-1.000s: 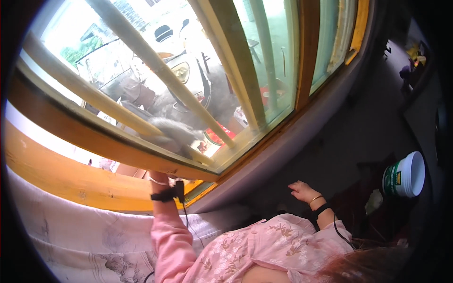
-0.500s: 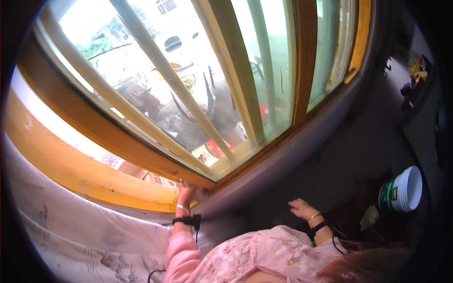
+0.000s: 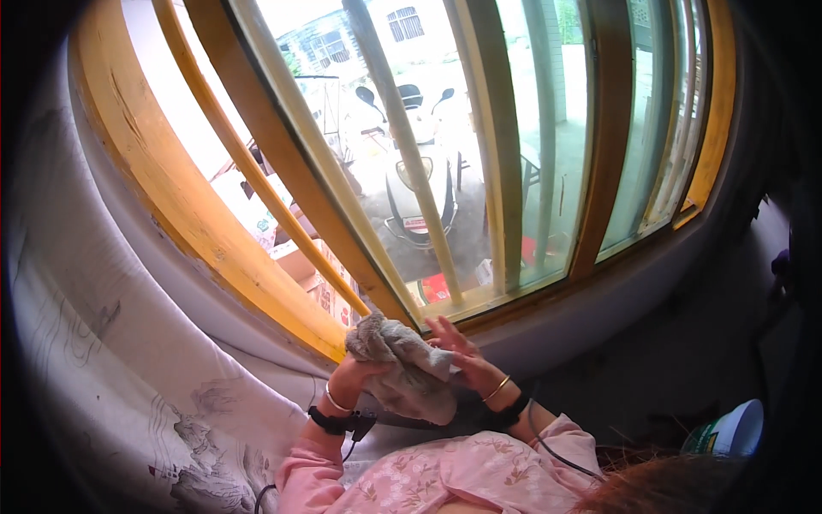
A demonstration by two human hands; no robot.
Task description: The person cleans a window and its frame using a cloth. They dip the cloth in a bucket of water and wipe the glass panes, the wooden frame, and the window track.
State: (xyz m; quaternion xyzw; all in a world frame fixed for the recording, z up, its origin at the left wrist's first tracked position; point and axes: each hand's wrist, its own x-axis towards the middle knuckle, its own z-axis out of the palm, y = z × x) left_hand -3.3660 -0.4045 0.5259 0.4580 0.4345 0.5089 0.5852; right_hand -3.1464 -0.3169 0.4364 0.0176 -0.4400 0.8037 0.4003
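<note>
A greyish, crumpled cloth hangs in front of my chest, at the lower corner of the yellow wooden window frame. My left hand grips its left side, the fingers mostly hidden by the folds. At the cloth's right edge is my right hand, its fingers stretched out and apart toward the window. The palm side appears to touch the cloth, though exact contact is hard to make out. Both wrists carry a bracelet and a black strap with a cable.
Pale vertical bars stand behind the glass, with a parked white scooter outside. A patterned light curtain hangs on the left. Low on the right stands a white and green bucket. Cardboard boxes lie beyond the opening.
My left hand has come away from the sash's lower edge and now holds the cloth up. My right hand has moved left to the cloth. The view has shifted, showing more of the scooter.
</note>
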